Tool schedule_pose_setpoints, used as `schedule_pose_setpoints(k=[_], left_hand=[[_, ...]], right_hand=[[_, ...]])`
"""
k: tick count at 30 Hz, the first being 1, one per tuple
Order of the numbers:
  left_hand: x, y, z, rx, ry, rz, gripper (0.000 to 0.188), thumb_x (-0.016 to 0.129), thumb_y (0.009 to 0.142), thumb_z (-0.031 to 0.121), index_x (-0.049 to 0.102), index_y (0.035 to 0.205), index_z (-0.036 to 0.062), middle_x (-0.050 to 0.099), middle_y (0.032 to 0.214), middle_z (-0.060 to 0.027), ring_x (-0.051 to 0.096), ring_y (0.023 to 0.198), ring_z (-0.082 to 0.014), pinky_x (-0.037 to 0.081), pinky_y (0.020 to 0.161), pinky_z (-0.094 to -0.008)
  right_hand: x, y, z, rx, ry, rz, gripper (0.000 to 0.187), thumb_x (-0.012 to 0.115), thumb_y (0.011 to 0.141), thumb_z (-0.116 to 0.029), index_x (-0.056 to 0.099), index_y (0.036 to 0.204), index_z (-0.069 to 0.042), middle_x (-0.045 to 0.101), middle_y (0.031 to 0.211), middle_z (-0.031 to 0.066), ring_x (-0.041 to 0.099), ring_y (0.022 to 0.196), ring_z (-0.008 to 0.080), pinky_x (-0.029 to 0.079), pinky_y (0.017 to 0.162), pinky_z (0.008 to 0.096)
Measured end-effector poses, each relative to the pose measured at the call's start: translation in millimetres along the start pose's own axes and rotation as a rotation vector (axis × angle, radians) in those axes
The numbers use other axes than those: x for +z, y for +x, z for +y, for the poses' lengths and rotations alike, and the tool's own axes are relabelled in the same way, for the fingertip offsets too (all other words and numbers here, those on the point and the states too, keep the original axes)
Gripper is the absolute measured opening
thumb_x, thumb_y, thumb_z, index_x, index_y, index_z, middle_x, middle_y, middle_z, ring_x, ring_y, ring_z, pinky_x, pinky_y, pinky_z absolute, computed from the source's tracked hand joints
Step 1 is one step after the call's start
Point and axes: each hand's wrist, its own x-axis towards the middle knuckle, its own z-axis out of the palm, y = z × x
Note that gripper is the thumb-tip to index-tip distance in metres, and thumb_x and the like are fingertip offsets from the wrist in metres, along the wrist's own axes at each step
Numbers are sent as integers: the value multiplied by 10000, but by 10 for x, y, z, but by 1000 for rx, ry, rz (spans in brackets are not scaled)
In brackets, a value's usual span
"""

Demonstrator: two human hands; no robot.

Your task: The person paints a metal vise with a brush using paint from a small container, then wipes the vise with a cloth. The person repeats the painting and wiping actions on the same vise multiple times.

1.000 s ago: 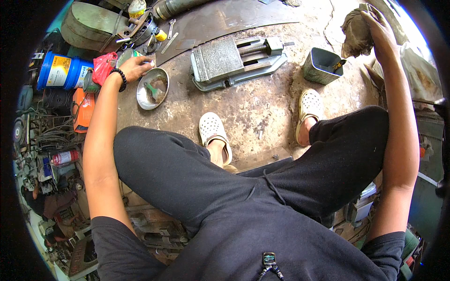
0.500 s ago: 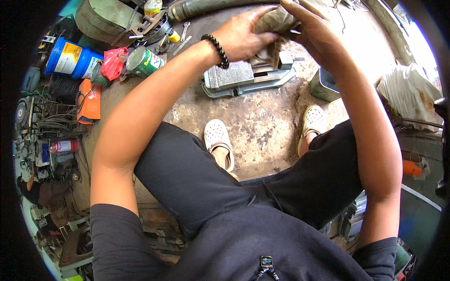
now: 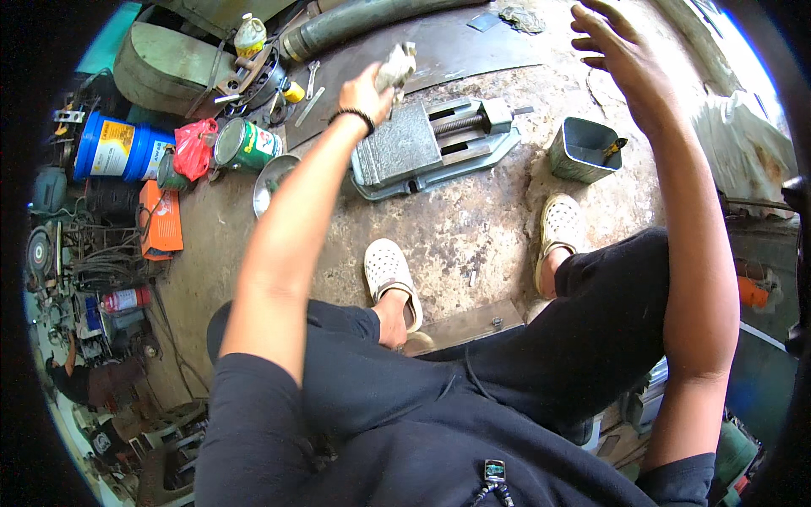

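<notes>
My left hand (image 3: pixel 372 89) is raised over the floor and grips a crumpled dirty rag (image 3: pixel 397 63). It hovers just above the far end of a grey machine vise (image 3: pixel 431 144) that lies flat on the stained concrete. My right hand (image 3: pixel 621 51) is held up at the upper right with fingers spread and nothing in it, above a square metal container (image 3: pixel 583 148). A dark bead bracelet sits on my left wrist. My feet in white clogs (image 3: pixel 389 270) rest on the floor in front of the vise.
A metal bowl (image 3: pixel 274 177), a green can (image 3: pixel 245 144), a red bag (image 3: pixel 194 144) and a blue bucket (image 3: pixel 118 148) stand at the left. An orange case (image 3: pixel 160 220) and tangled tools lie further left. A thick hose (image 3: pixel 372 17) runs along the top.
The rag has passed from my right hand to my left. My left hand came up from the bowl, both hands met over the vise, then my right hand let go and moved right.
</notes>
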Motion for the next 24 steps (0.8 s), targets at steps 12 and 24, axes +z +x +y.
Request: schedule_pose_setpoints(k=[12,24], left_hand=[[1006,-1094,205,-261,288,-655,546,676,861,421,573,1326,155,365,1534,-187,486,1328,-323,386,1080,-513],[-1690,-837,584,468,192,-234,430,625,936,299,592,1279,43,610,1278,-185,588,1179,-325,458,1012,-397]], right_hand=[[-88,240,236,-25,-29,-100,542,595,961,-435,473,1399,-140,605,1179,104,601,1011,194,504,873,349],[-404,204,371,74,-87,-206,560,623,941,-486,590,1295,-53,660,1136,118,637,1003,212,503,880,325]])
